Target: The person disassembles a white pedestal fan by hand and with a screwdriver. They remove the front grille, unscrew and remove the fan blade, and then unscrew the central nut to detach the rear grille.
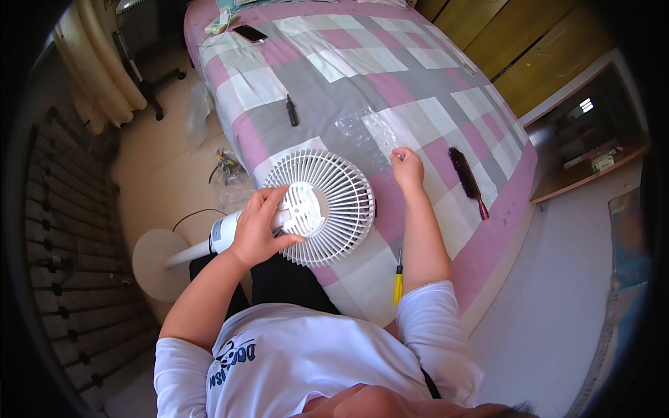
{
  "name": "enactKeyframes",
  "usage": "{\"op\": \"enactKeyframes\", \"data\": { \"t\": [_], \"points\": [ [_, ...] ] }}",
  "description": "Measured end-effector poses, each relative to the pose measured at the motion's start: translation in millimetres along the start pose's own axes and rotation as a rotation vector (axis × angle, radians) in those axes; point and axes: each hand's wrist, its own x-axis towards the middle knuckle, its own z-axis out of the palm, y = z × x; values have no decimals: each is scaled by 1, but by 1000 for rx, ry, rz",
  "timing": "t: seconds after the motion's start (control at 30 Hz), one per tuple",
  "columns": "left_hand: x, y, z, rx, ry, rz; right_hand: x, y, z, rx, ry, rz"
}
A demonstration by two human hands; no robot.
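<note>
My left hand is wrapped round the back of a white fan head, thumb and fingers on either side of its motor housing. The fan leans over my lap against the bed's edge, its white pole running down to a round base on the floor. Over the bed my right hand is closed in a pinch. Whatever is between its fingertips is too small to make out. Just beside those fingertips lies a clear plastic bag on the checked bedspread.
A black screwdriver lies beyond the fan, and a yellow-handled screwdriver near my right forearm. To the right is a hairbrush. A phone rests at the far left. Bagged parts sit on the floor beside the bed.
</note>
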Motion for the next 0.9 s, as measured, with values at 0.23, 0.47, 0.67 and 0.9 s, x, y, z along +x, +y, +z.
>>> {"op": "enactKeyframes", "data": {
  "t": [0.23,0.47,0.67,0.9],
  "points": [
    [2,1,-2,1,-17,-12,34,10,36,-244,17,30],
    [0,1,-4,-31,-5,-8,64,26,64,-321,-70,22],
    [-2,-2,-4,46,2,33,64,29,64,-340,-28,41],
    [-1,0,-5,-37,11,11,40,-17,28,58,105,-166]
  ]
}}
